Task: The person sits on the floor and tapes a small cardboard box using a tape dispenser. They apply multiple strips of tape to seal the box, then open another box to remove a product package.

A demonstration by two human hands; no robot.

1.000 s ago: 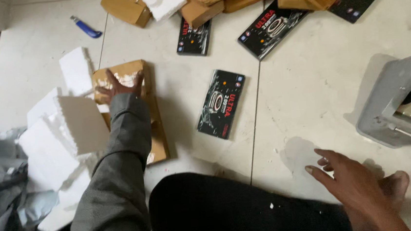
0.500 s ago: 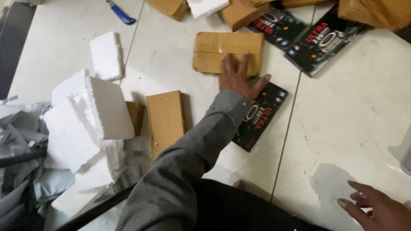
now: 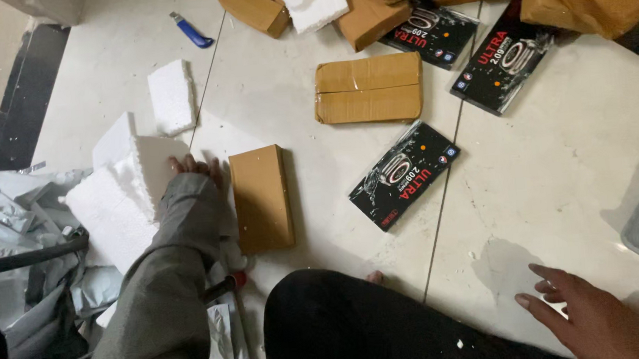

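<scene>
The left hand (image 3: 195, 168) rests its fingers on a foam block (image 3: 127, 198) just left of a flat brown box (image 3: 261, 199); the sleeve hides the palm, so I cannot tell whether it grips. The foam is probably light, stiff and crumbly, best taken by its broad faces rather than its corners. The right hand (image 3: 585, 314), right of the box and well apart, lies spread on the floor (image 3: 563, 183), holding nothing. What lies under the foam is hidden.
</scene>
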